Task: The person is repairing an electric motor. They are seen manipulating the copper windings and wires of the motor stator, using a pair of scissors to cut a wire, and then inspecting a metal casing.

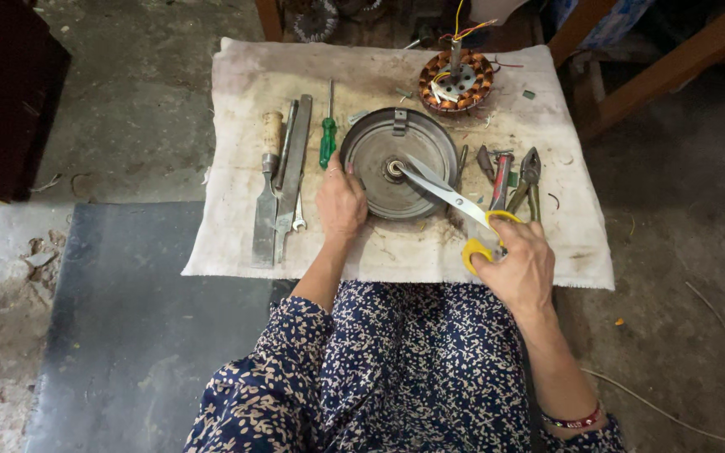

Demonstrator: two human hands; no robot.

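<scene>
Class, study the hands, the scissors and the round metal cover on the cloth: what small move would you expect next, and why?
Probably a slight push of the scissors tips into the hub of the round metal cover. The right hand grips the yellow handles, the blade tips already sit at the centre, and the left hand braces the cover's rim.

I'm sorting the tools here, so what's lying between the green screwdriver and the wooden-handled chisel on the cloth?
In the head view, a long flat metal file with a thin rod alongside lies between the green screwdriver and the wooden-handled chisel; a small wrench sits at the file's lower end.
</scene>
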